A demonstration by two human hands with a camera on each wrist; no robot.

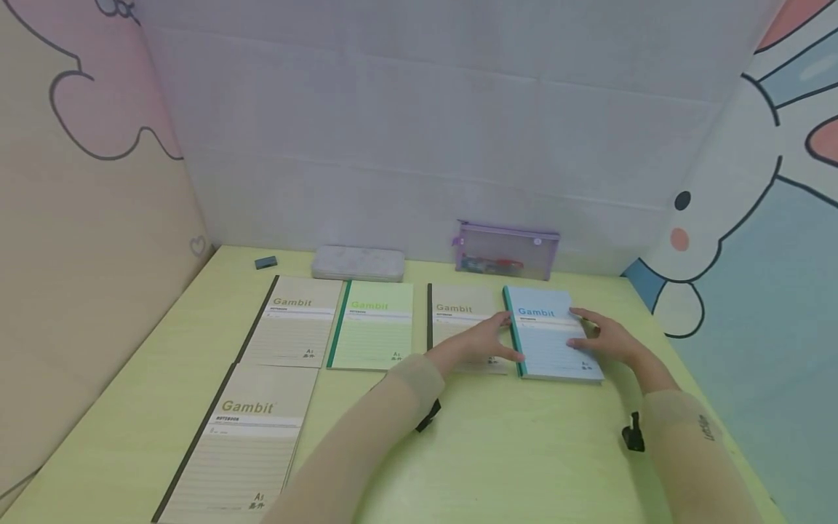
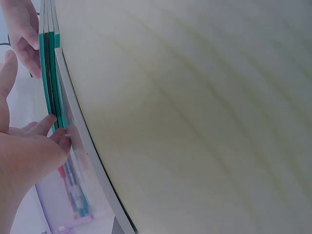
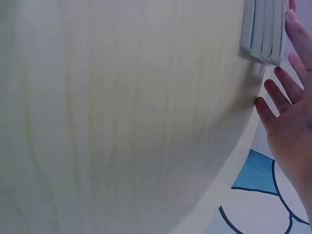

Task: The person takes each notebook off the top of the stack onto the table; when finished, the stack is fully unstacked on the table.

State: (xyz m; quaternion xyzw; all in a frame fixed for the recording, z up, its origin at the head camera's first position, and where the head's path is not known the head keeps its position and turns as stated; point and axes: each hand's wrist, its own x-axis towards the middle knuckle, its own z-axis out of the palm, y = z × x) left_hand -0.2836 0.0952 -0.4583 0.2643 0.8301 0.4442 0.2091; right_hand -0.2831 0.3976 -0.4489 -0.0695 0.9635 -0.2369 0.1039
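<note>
A stack of blue Gambit notebooks with teal spines lies at the right of the yellow-green table. My left hand presses its straight fingers against the spine side of the stack, lying over a beige notebook. My right hand rests with spread fingers on the right part of the top cover. The left wrist view has my left hand at the spines. In the right wrist view my right hand is beside the page edges.
Left of the stack lie a green notebook and two more beige notebooks. Along the back wall are a grey pencil case, a purple mesh pouch and a small dark eraser. The table's right edge is close.
</note>
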